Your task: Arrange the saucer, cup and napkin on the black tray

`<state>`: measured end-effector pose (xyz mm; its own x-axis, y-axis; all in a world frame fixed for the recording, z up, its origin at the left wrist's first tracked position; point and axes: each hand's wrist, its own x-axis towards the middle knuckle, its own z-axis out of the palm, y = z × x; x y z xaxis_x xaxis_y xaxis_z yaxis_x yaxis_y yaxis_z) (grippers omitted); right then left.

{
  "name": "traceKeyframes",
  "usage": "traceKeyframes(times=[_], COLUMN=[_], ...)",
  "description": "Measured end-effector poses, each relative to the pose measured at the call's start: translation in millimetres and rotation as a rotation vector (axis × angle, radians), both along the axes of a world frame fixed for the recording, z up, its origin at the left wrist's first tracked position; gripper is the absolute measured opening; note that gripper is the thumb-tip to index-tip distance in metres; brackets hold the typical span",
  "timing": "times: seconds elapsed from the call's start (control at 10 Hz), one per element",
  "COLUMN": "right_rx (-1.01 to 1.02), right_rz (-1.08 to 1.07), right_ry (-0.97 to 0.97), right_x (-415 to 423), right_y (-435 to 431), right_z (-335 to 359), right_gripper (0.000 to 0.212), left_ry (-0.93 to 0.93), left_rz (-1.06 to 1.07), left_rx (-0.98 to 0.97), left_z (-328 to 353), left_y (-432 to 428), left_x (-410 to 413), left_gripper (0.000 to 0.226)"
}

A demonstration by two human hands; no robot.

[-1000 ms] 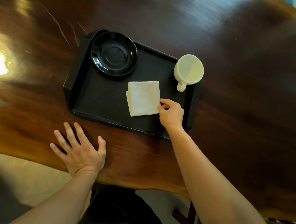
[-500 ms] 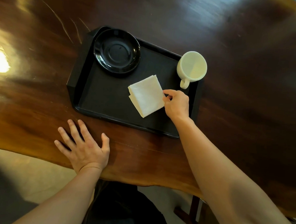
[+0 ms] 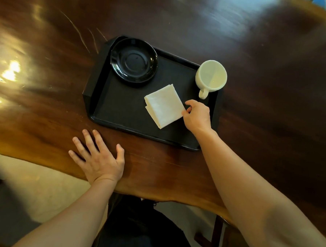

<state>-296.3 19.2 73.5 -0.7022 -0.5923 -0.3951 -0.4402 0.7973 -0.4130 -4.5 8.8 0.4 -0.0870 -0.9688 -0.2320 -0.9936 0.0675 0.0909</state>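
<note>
Nearest the camera, the left hand (image 3: 99, 162) lies flat on the dark wooden counter (image 3: 46, 90), palm down with its fingers spread, close to the counter's front edge and just short of the black tray (image 3: 121, 115). It holds nothing. The right hand (image 3: 197, 117) reaches over the tray's front right part, its thumb and fingertips pinched on the right corner of the white folded napkin (image 3: 164, 105). The napkin lies on the tray floor, turned so its corners point like a diamond, right of the tray's middle. Beyond it, in the tray's far left corner, sits the black saucer (image 3: 133, 60), flat and bare, well apart from the napkin. At the tray's far right corner stands the cream cup (image 3: 211, 75), upright, its handle pointing toward the right hand; whether it sits wholly inside the rim or partly on it I cannot tell. The 2 hands are well apart.
</note>
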Motion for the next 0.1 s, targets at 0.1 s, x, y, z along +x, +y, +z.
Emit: traceKeyframes(times=[0.1], right_rx=[0.023], right_rz=[0.044], right_ry=[0.019], right_x=[8.9], right_y=[9.2], right_z=[18.2], right_gripper=[0.034], left_ry=[-0.034], left_rz=[0.044], left_rx=[0.126], left_z=[18.9], left_y=[-10.1], left_x=[-9.5], left_gripper=[0.085])
